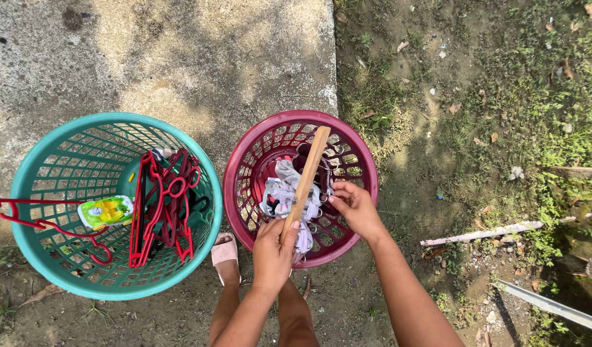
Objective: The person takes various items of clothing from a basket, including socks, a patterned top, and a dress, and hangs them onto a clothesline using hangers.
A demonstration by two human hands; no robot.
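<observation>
Bare dirt runs along the bottom of my view, giving way to a concrete slab at upper left and patchy grass on the right. Nearest to me, one foot in a pale pink sandal shows between my forearms. My left hand is curled shut around the lower end of a wooden hanger, which slants up and away over the maroon laundry basket. My right hand sits just beside it, fingertips pinched on something small at the hanger's middle; I cannot tell exactly what. Under both hands, inside that basket, lies a heap of pale lavender clothing with metal hooks showing around it. To the left stands a teal laundry basket, touching or nearly touching the maroon one, holding a stack of red plastic hangers, a yellow-green packet, and one more red hanger hooked over its rim. Farther right, a pale stick lies in the grass.
</observation>
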